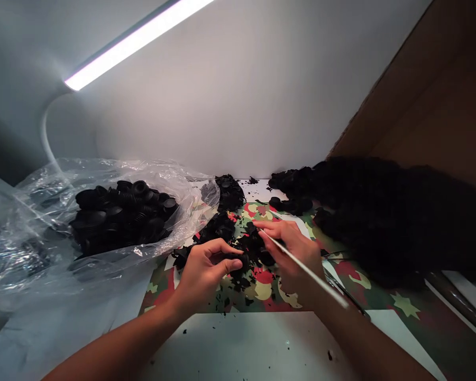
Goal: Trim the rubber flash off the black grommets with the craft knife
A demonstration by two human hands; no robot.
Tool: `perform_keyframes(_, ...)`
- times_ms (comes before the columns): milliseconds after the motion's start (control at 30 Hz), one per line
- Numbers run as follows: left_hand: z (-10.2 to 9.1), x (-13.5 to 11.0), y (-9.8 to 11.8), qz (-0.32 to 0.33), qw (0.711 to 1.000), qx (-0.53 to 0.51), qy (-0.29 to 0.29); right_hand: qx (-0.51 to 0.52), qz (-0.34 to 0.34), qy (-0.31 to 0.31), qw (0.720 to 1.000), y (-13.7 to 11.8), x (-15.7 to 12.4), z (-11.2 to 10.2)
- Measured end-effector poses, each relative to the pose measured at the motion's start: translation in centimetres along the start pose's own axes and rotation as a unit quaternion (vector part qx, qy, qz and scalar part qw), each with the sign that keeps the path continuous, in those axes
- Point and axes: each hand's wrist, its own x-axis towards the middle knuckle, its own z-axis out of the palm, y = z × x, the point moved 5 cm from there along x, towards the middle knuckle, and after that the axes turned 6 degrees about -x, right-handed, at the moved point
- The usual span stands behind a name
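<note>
My left hand (pixel 206 267) is closed, thumb and forefinger pinching a small black rubber piece (pixel 244 259) that is partly hidden by the fingertips. In my right hand (pixel 295 251) I grip a thin, pale stick-like tool (pixel 307 272); its shaft slants down and back over my wrist, and its front end is by my fingertips. The right fingertips are just above and to the right of the left ones. Around both hands, black scraps (pixel 218 227) lie on a camouflage-patterned sheet (pixel 264 291).
A clear plastic bag (pixel 186 185) on the left holds many ribbed black rubber parts (pixel 119 217). To the right rises a large black heap (pixel 388 217) beside a cardboard wall (pixel 432 106). Tweezers-like metal (pixel 347 293) lies by my right wrist. A lit lamp (pixel 138 45) hangs above.
</note>
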Motion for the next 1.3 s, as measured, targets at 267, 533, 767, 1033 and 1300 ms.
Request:
perform_keyframes(267,-0.4,0.5,-0.2,-0.038,0.995,-0.087,0.021,0.245,0.150,-0.083,0.954,0.1,0.0,0.4)
perform_keyframes(533,-0.5,0.4,-0.5,-0.053,0.995,-0.073,0.034,0.269,0.154,-0.126,0.942,0.0,-0.8,1.1)
perform_keyframes(767,-0.8,0.4,-0.1,-0.013,0.998,-0.027,0.048,0.217,0.118,-0.152,0.957,-0.4,-0.8,1.2)
perform_keyframes(1033,-0.9,0.1,-0.2,0.031,0.998,0.017,0.059,0.146,0.050,-0.124,0.980,-1.3,-0.6,1.0)
perform_keyframes(1300,-0.7,-0.2,-0.7,0.042,0.996,0.003,0.075,0.024,-0.067,-0.007,0.997,-2.6,-1.4,1.7)
